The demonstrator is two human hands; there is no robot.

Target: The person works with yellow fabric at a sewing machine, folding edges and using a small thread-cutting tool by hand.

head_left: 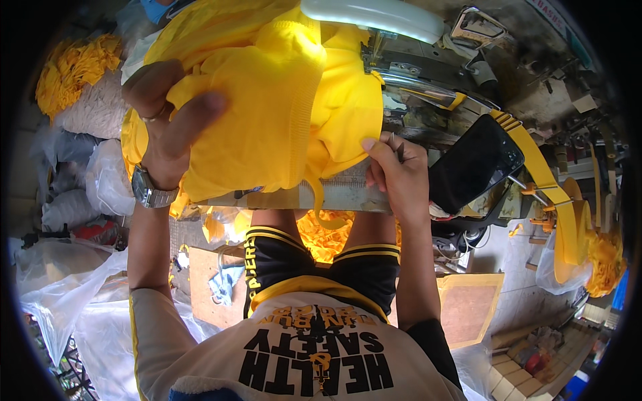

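Observation:
A large yellow knit cloth (247,134) with a stitched seam is spread over the sewing machine's work surface. At its left side my left hand (160,113), with a watch on the wrist, grips the cloth; the thumb lies on top and some fingers are hidden. My right hand (401,164) pinches the cloth's right edge between thumb and fingers. Just beyond that hand, a metal guide (418,89) of the sewing machine leads toward the needle area, partly covered by cloth. A narrow yellow strip (317,200) dangles from the cloth's near edge.
A black phone (475,164) stands close to my right wrist. Past it, a yellow band (538,160) runs toward the guide. A rounded white machine part (374,17) crosses the top. Yellow cloth (324,237) lies below my knees; plastic bags (110,177) crowd the left.

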